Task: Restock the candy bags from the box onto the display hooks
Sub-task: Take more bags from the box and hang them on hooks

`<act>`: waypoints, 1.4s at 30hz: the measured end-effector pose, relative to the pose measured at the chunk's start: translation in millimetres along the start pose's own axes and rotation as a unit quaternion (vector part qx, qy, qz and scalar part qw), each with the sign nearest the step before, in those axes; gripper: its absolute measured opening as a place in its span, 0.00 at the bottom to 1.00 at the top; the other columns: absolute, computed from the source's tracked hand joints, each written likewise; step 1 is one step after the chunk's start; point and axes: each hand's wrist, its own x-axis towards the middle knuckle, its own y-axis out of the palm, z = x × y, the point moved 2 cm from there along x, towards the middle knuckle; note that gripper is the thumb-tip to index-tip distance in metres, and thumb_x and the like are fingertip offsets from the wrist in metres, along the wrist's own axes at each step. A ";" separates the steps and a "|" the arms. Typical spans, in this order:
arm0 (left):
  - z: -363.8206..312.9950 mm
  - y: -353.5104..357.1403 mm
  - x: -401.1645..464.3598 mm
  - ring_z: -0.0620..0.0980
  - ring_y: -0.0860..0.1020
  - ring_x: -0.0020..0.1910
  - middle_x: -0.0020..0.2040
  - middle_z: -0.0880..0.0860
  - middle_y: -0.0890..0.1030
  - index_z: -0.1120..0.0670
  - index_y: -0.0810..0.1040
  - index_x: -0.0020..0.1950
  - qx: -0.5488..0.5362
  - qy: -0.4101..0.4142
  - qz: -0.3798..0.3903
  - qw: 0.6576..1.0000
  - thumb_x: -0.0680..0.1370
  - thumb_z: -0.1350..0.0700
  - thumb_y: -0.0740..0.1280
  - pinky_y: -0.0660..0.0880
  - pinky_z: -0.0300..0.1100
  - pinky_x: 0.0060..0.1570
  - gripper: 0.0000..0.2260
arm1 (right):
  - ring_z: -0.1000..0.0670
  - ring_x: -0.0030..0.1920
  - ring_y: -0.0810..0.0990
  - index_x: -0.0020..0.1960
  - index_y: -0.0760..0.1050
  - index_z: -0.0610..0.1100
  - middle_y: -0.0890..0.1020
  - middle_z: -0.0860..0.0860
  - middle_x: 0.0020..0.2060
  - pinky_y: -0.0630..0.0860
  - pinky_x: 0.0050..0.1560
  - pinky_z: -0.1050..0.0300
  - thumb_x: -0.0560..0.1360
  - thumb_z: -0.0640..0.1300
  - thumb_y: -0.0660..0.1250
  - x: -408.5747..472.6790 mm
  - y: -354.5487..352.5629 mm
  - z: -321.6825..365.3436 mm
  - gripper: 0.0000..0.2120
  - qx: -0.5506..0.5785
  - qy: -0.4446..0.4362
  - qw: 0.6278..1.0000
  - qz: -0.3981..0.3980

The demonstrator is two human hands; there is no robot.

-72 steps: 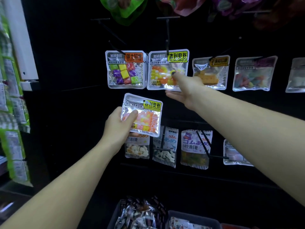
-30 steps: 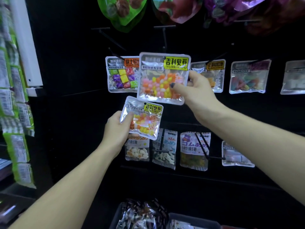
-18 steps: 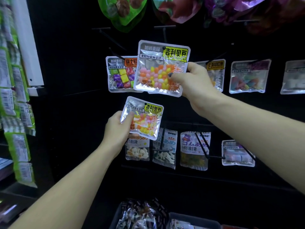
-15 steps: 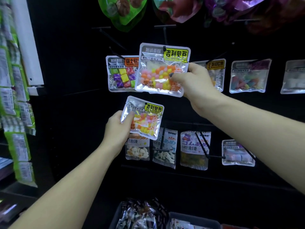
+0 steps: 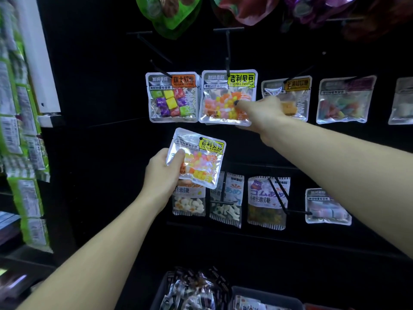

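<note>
Moved: jelly-bean bag [image 5: 228, 97] now hangs on hook [image 5: 227, 50].
Right hand [image 5: 261, 110]: forefinger outstretched, touching it.
Left hand [image 5: 164, 173]: grips 1 spare bag [image 5: 197, 157].

Green packets [image 5: 24, 139] hang on the left beside a white post [image 5: 41, 54].

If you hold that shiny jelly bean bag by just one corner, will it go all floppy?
Probably a bit. The jelly bean bag in the left hand looks like thin crinkly foil, so it should bend. The loose beans would likely slide downward. Its glossy surface may be slippery.
</note>
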 end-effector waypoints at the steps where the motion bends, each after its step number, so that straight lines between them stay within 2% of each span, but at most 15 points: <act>1: 0.1 0.0 0.1 0.52 0.87 0.44 0.49 0.56 0.85 0.49 0.81 0.51 0.003 0.001 0.000 1.000 0.85 0.51 0.64 0.82 0.41 0.35 0.07 | 0.40 0.50 0.85 0.52 0.74 0.37 0.79 0.46 0.53 0.84 0.52 0.48 0.73 0.48 0.78 3.1 0.0 -1.7 0.18 0.013 0.009 1.000 -0.001; 2: 0.8 0.1 0.9 0.51 0.86 0.44 0.49 0.56 0.85 0.49 0.80 0.51 0.005 0.002 0.000 1.000 0.85 0.51 0.64 0.82 0.41 0.35 0.07 | 0.39 0.49 0.86 0.53 0.72 0.37 0.77 0.47 0.58 0.86 0.49 0.49 0.75 0.46 0.77 2.5 -0.4 -2.7 0.18 0.025 0.020 0.999 0.000; 4: 0.0 0.2 0.8 0.50 0.86 0.43 0.49 0.56 0.85 0.49 0.80 0.51 0.006 0.007 -0.001 1.000 0.85 0.51 0.64 0.82 0.42 0.35 0.07 | 0.40 0.44 0.88 0.54 0.69 0.38 0.74 0.47 0.57 0.86 0.46 0.51 0.78 0.46 0.74 -2.3 -2.1 -5.9 0.17 0.036 0.037 0.999 0.005; 8: 2.3 -1.6 2.5 0.53 0.87 0.45 0.49 0.55 0.86 0.48 0.81 0.51 0.018 0.009 -0.002 1.000 0.85 0.50 0.64 0.86 0.52 0.41 0.08 | 0.44 0.41 0.88 0.66 0.68 0.37 0.83 0.41 0.49 0.87 0.42 0.53 0.76 0.53 0.75 -20.8 -3.1 -19.6 0.29 0.033 0.067 0.997 0.019; 10: 2.2 -1.3 2.8 0.53 0.87 0.45 0.48 0.54 0.86 0.47 0.81 0.50 0.019 0.007 -0.001 1.000 0.85 0.49 0.64 0.86 0.54 0.43 0.08 | 0.44 0.43 0.88 0.70 0.67 0.37 0.83 0.40 0.49 0.87 0.44 0.53 0.74 0.56 0.75 -29.9 -2.0 -32.1 0.34 0.005 0.082 0.996 0.027; 12: 1.1 -0.4 2.6 0.49 0.87 0.44 0.46 0.51 0.86 0.47 0.81 0.50 0.013 0.007 -0.002 1.000 0.85 0.49 0.63 0.85 0.50 0.40 0.09 | 0.44 0.45 0.88 0.71 0.67 0.36 0.83 0.40 0.49 0.87 0.48 0.51 0.74 0.55 0.75 -41.1 0.9 -45.5 0.35 -0.026 0.096 0.993 0.060; 14: -0.8 0.3 1.3 0.44 0.85 0.39 0.44 0.49 0.85 0.49 0.81 0.49 0.005 0.004 -0.003 1.000 0.86 0.50 0.63 0.82 0.42 0.35 0.09 | 0.43 0.49 0.87 0.72 0.68 0.34 0.82 0.38 0.53 0.86 0.52 0.51 0.75 0.53 0.75 -53.1 6.6 -58.0 0.35 -0.043 0.114 0.985 0.120; 17: -2.3 -0.2 -0.1 0.44 0.84 0.38 0.43 0.50 0.84 0.51 0.81 0.49 0.001 -0.002 0.002 1.000 0.86 0.51 0.63 0.80 0.39 0.34 0.10 | 0.35 0.58 0.85 0.73 0.72 0.36 0.81 0.30 0.61 0.84 0.58 0.46 0.77 0.49 0.74 -67.3 14.6 -66.7 0.29 -0.012 0.146 0.964 0.222; 20: -4.9 -0.5 -1.3 0.44 0.85 0.40 0.40 0.46 0.85 0.49 0.81 0.50 0.014 0.001 0.018 1.000 0.86 0.50 0.63 0.81 0.43 0.38 0.10 | 0.42 0.54 0.88 0.66 0.78 0.37 0.87 0.40 0.55 0.85 0.54 0.49 0.79 0.43 0.72 -71.4 17.7 -68.7 0.18 0.050 0.166 0.946 0.274; 23: -5.9 -1.3 -2.9 0.50 0.86 0.43 0.40 0.48 0.85 0.49 0.81 0.47 0.028 -0.008 0.036 0.999 0.85 0.45 0.63 0.84 0.56 0.49 0.12 | 0.43 0.52 0.88 0.63 0.80 0.37 0.87 0.41 0.56 0.85 0.45 0.52 0.78 0.37 0.72 -73.7 19.6 -71.9 0.14 0.074 0.160 0.949 0.261; 26: -5.4 -3.0 -2.0 0.57 0.84 0.45 0.38 0.48 0.82 0.51 0.78 0.42 0.039 -0.019 0.030 0.999 0.82 0.38 0.62 0.81 0.65 0.57 0.19 | 0.41 0.56 0.86 0.61 0.81 0.43 0.86 0.43 0.58 0.85 0.54 0.44 0.78 0.34 0.70 -77.4 20.7 -69.2 0.12 0.048 0.070 0.969 0.232; 29: -7.7 -0.1 -1.2 0.55 0.87 0.44 0.43 0.48 0.86 0.48 0.80 0.44 -0.005 -0.048 0.015 0.999 0.85 0.39 0.59 0.85 0.55 0.46 0.18 | 0.38 0.57 0.84 0.57 0.82 0.46 0.85 0.43 0.55 0.80 0.62 0.34 0.79 0.35 0.70 -79.3 16.6 -54.0 0.10 0.028 -0.025 0.980 0.196; 32: -10.1 2.9 -2.1 0.52 0.86 0.36 0.44 0.56 0.87 0.50 0.80 0.53 -0.025 -0.059 0.024 0.998 0.87 0.41 0.56 0.80 0.40 0.33 0.18 | 0.40 0.56 0.85 0.54 0.81 0.44 0.86 0.44 0.53 0.79 0.63 0.36 0.78 0.37 0.71 -76.2 8.0 -33.7 0.07 0.044 -0.087 0.982 0.160; 35: -10.7 4.1 -2.6 0.52 0.82 0.32 0.41 0.60 0.87 0.57 0.76 0.51 -0.037 -0.068 0.016 0.997 0.87 0.43 0.56 0.79 0.40 0.29 0.20 | 0.41 0.56 0.85 0.52 0.80 0.40 0.86 0.42 0.53 0.78 0.64 0.35 0.77 0.36 0.70 -68.3 -0.4 -11.7 0.04 0.065 -0.124 0.982 0.124; 42: -11.4 4.1 -3.4 0.50 0.82 0.31 0.40 0.60 0.86 0.58 0.76 0.50 -0.036 -0.072 0.016 0.997 0.87 0.42 0.57 0.79 0.41 0.29 0.21 | 0.42 0.56 0.86 0.47 0.81 0.49 0.87 0.45 0.54 0.80 0.62 0.35 0.77 0.34 0.68 -49.7 -12.0 21.4 0.10 0.099 -0.126 0.982 0.100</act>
